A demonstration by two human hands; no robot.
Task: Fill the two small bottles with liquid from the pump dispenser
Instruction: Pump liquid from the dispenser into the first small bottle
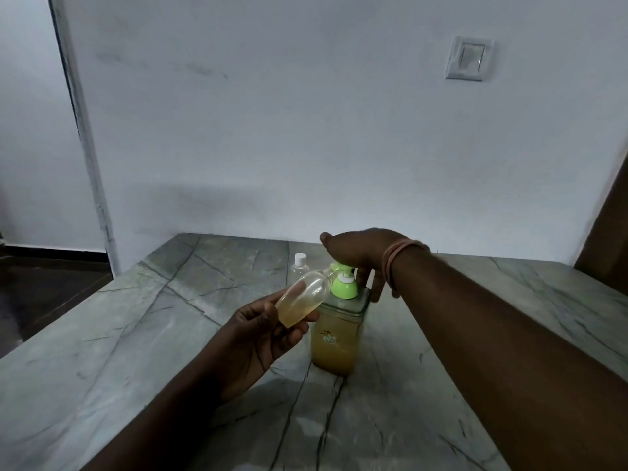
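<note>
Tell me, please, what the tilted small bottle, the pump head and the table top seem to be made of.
Small bottle: clear plastic, probably; the yellowish liquid shows through its wall.
Pump head: opaque light green plastic, smooth, slightly glossy.
Table top: polished grey-green stone, likely marble, with dark veins; a laminate imitation is possible.

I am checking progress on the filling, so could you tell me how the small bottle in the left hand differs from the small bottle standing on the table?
The held bottle is tilted, its mouth at the green pump's spout; the standing bottle is upright on the table. The held bottle has yellowish liquid pooled inside; the standing bottle looks empty. The standing bottle wears a white cap; the held bottle shows none. Both are small and clear.
</note>
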